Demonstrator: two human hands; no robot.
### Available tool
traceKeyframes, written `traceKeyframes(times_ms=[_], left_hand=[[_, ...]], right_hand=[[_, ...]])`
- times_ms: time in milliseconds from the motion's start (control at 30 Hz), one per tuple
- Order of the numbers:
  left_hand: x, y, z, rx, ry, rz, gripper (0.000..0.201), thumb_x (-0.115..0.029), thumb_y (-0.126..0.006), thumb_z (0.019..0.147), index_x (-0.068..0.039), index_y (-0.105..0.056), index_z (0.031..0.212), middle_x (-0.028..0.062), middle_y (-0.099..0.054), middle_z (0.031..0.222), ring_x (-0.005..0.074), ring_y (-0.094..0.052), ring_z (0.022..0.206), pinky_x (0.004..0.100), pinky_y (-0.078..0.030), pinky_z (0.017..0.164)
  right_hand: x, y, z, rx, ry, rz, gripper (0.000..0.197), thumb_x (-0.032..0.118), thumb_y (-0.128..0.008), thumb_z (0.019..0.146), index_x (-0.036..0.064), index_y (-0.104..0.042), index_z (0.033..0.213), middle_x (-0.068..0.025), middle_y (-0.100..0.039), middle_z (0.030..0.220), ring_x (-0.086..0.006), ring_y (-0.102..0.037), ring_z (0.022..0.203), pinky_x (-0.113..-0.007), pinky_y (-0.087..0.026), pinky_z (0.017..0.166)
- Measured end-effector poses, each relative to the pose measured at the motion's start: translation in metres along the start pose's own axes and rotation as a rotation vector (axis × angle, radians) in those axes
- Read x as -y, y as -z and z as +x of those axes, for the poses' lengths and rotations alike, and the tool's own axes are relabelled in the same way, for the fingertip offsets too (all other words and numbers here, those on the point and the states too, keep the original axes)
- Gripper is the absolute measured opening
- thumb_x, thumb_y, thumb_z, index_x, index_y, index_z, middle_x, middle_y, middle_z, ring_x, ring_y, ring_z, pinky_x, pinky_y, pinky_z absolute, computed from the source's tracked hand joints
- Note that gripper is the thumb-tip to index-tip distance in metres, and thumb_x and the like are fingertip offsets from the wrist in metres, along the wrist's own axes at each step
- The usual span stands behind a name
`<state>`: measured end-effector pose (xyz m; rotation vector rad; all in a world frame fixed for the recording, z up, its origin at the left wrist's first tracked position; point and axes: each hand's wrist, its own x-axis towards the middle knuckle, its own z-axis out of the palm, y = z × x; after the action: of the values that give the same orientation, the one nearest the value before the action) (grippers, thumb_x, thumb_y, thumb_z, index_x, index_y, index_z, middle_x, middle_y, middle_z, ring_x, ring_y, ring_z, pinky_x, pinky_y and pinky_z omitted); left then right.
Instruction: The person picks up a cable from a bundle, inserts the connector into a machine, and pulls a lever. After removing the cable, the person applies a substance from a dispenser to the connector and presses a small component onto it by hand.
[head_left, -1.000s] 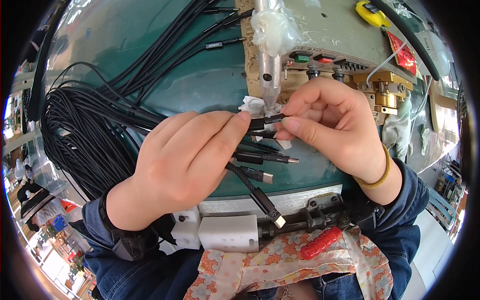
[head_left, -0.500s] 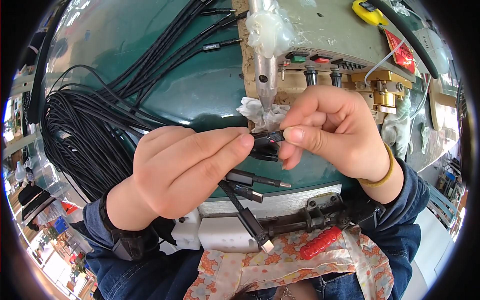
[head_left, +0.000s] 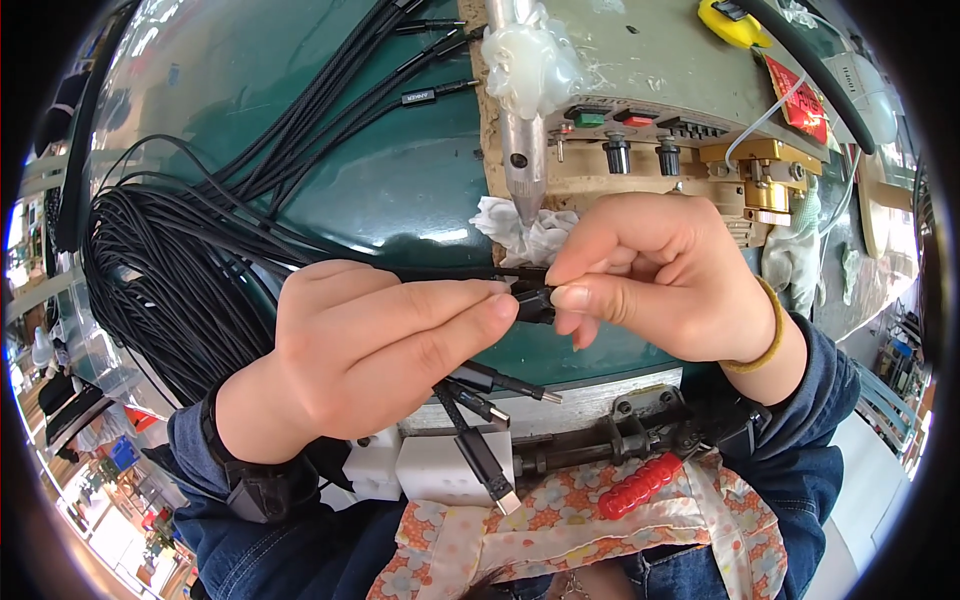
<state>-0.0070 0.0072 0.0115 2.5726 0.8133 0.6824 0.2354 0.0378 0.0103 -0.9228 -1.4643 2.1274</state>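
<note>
Both hands have come down slightly toward the apron, away from the metal nozzle (head_left: 525,160), and the loose USB-C plug (head_left: 480,460) has swung lower with them, across the white block (head_left: 425,470). Over the green tabletop (head_left: 420,190), the right hand (head_left: 650,280) pinches a small black connector (head_left: 535,304) between thumb and forefinger; the left hand (head_left: 370,340) has its fingers drawn together on black cables, its back hiding much of their run from me. Crumpled white tissue (head_left: 545,240) sits at the nozzle's tip, just above the pinched connector. Behind stands the control box (head_left: 650,70) with black knobs (head_left: 618,155), a brass fixture (head_left: 770,185) beside it. Leftward lies a big bundle of braided cables (head_left: 150,290); nearer the apron (head_left: 550,535) is a red-gripped handle (head_left: 640,487).
</note>
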Motion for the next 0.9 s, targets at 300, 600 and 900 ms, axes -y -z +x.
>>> traceKeyframes(times_ms=[300,600,900], left_hand=[[0.008,-0.015,0.006,-0.070,-0.007,-0.074,0.033,-0.005,-0.066,0.064,0.000,-0.064,0.096,0.0088,-0.065,0.084,0.0189,-0.059,0.058,0.0281,-0.047,0.048],[-0.002,-0.014,0.007,-0.037,0.276,-0.010,0.031,-0.003,-0.072,0.070,0.000,-0.064,0.099,0.0094,-0.059,0.075,0.0212,-0.059,0.061,0.0283,-0.047,0.051],[0.001,-0.017,0.004,-0.131,0.195,0.097,0.031,-0.006,-0.071,0.071,0.000,-0.063,0.100,0.0071,-0.055,0.075,0.0203,-0.056,0.058,0.0296,-0.046,0.048]], right_hand=[[0.005,0.000,-0.001,0.128,0.347,-0.463,0.007,-0.004,-0.062,0.083,-0.0038,-0.058,0.089,-0.0076,-0.064,0.079,-0.0139,-0.064,0.070,-0.023,-0.051,0.063],[-0.013,-0.002,0.009,-0.186,-0.013,0.126,0.012,0.001,-0.059,0.087,-0.0022,-0.052,0.096,-0.0091,-0.066,0.079,-0.0151,-0.066,0.070,-0.024,-0.054,0.065],[-0.009,0.000,0.010,-0.192,-0.060,0.191,0.010,0.002,-0.058,0.088,-0.0020,-0.053,0.095,-0.0087,-0.066,0.078,-0.0152,-0.066,0.070,-0.025,-0.055,0.066]])
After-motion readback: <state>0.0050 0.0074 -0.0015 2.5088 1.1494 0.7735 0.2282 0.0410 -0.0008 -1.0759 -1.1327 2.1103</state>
